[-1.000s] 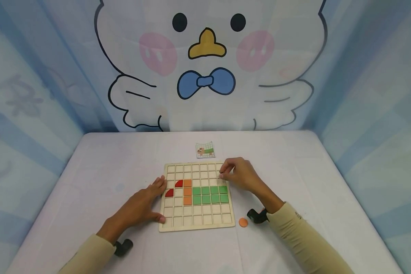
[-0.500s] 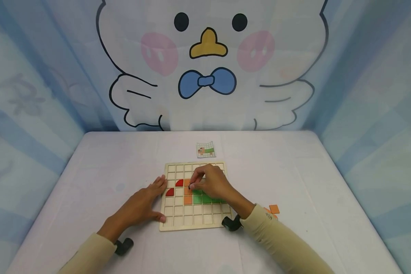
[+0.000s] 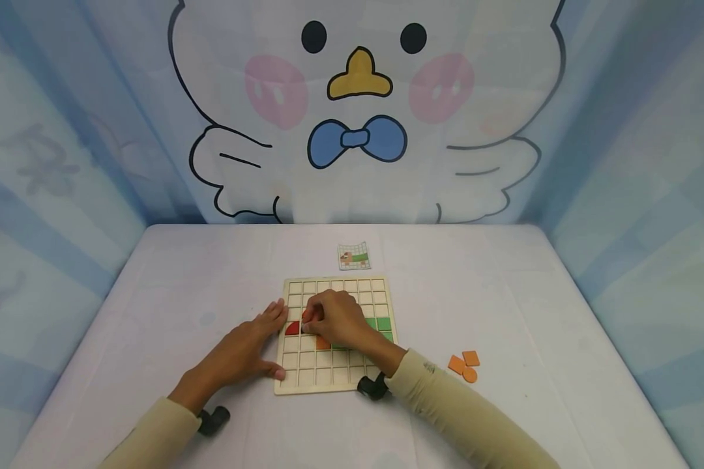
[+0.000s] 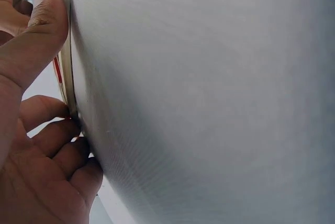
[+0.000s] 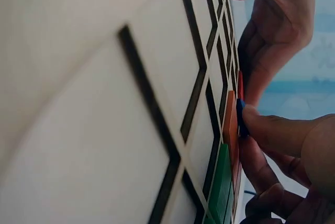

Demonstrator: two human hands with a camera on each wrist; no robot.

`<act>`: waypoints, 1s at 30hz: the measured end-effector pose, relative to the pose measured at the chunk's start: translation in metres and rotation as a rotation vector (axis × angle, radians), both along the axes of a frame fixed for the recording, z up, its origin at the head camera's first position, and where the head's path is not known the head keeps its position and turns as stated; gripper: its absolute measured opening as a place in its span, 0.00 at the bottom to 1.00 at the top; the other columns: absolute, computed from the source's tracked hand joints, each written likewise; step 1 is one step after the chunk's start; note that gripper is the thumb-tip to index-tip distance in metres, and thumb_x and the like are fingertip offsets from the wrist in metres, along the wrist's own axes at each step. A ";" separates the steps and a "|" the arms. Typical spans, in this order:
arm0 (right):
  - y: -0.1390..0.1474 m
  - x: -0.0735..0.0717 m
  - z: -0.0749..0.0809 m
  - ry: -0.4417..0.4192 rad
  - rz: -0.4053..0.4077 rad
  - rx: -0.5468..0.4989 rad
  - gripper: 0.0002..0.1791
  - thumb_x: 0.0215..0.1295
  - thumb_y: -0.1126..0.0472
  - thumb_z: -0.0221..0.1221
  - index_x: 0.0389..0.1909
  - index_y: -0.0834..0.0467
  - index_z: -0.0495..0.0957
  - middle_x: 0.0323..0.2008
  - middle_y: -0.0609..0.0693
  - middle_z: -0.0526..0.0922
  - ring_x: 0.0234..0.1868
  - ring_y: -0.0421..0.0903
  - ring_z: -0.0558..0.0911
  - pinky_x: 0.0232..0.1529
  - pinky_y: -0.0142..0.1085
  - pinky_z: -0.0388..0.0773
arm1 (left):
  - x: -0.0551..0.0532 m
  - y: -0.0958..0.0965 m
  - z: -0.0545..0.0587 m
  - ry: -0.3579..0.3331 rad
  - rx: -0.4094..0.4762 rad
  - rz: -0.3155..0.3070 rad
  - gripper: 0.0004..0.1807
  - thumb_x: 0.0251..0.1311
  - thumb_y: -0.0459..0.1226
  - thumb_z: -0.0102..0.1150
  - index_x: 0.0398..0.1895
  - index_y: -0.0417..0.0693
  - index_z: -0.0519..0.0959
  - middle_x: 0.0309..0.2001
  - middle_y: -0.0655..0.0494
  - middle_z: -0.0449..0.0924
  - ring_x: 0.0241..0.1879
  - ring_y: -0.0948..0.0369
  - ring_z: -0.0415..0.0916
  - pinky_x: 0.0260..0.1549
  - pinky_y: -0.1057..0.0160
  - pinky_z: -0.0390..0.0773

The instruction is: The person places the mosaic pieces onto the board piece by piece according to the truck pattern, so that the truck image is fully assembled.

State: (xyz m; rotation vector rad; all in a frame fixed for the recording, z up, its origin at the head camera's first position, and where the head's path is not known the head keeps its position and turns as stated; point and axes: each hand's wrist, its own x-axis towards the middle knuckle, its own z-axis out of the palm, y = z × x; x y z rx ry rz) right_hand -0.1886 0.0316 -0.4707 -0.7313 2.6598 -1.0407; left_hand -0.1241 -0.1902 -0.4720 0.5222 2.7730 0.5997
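My left hand (image 3: 243, 345) rests along the left edge of a wooden grid board (image 3: 317, 378), fingers at the upper part and thumb at the lower corner. My right hand (image 3: 339, 319) reaches over the board and pinches a small dark blue tile (image 5: 242, 119) between thumb and fingers, right by the orange tiles (image 5: 231, 124). A red quarter-round tile (image 3: 293, 328) lies in a left-hand cell, near the right fingertips. Green tiles (image 3: 384, 323) fill cells on the right side, partly hidden under my right hand and wrist.
A small picture card (image 3: 354, 256) with a gridded pattern lies behind the board. Two square orange tiles (image 3: 471, 358) and a round orange tile (image 3: 469, 374) lie on the white tabletop (image 3: 504, 306) to the right. Printed curtains surround the table.
My right hand has moved from the board's upper right edge leftward to the orange and red tiles, its fingers still pinched. Loose orange tiles are uncovered by the sleeve. My left hand stays put.
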 end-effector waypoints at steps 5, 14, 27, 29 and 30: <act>-0.003 0.001 0.002 0.001 0.002 0.037 0.06 0.63 0.60 0.76 0.29 0.50 0.88 0.25 0.39 0.85 0.27 0.34 0.77 0.29 0.29 0.70 | 0.000 0.000 0.001 0.001 0.010 0.002 0.69 0.41 0.55 0.84 0.85 0.41 0.55 0.86 0.44 0.49 0.85 0.41 0.51 0.75 0.32 0.65; -0.002 0.001 0.002 0.016 0.011 0.017 0.05 0.63 0.62 0.75 0.30 0.50 0.89 0.26 0.39 0.86 0.27 0.33 0.78 0.31 0.29 0.73 | 0.001 0.001 0.002 0.001 0.004 0.000 0.69 0.42 0.54 0.84 0.85 0.41 0.55 0.86 0.43 0.49 0.85 0.41 0.51 0.75 0.32 0.66; 0.051 0.007 0.029 0.044 -0.091 -0.049 0.05 0.63 0.59 0.76 0.36 0.51 0.89 0.34 0.41 0.88 0.43 0.45 0.85 0.50 0.43 0.80 | 0.002 0.007 0.003 -0.021 -0.020 0.037 0.68 0.44 0.55 0.84 0.85 0.44 0.54 0.87 0.46 0.47 0.86 0.43 0.48 0.77 0.33 0.64; 0.065 0.008 0.033 0.039 -0.125 -0.045 0.06 0.63 0.60 0.76 0.37 0.51 0.89 0.35 0.40 0.88 0.42 0.44 0.84 0.48 0.43 0.78 | 0.002 0.007 0.003 -0.020 -0.022 0.041 0.69 0.43 0.54 0.84 0.85 0.44 0.54 0.87 0.46 0.47 0.86 0.43 0.48 0.77 0.34 0.63; 0.072 0.009 0.035 0.040 -0.139 -0.038 0.06 0.63 0.60 0.76 0.37 0.50 0.88 0.35 0.40 0.88 0.42 0.44 0.83 0.46 0.41 0.77 | 0.002 0.007 0.003 -0.021 -0.024 0.044 0.69 0.43 0.54 0.84 0.85 0.45 0.54 0.87 0.47 0.47 0.86 0.44 0.48 0.77 0.34 0.63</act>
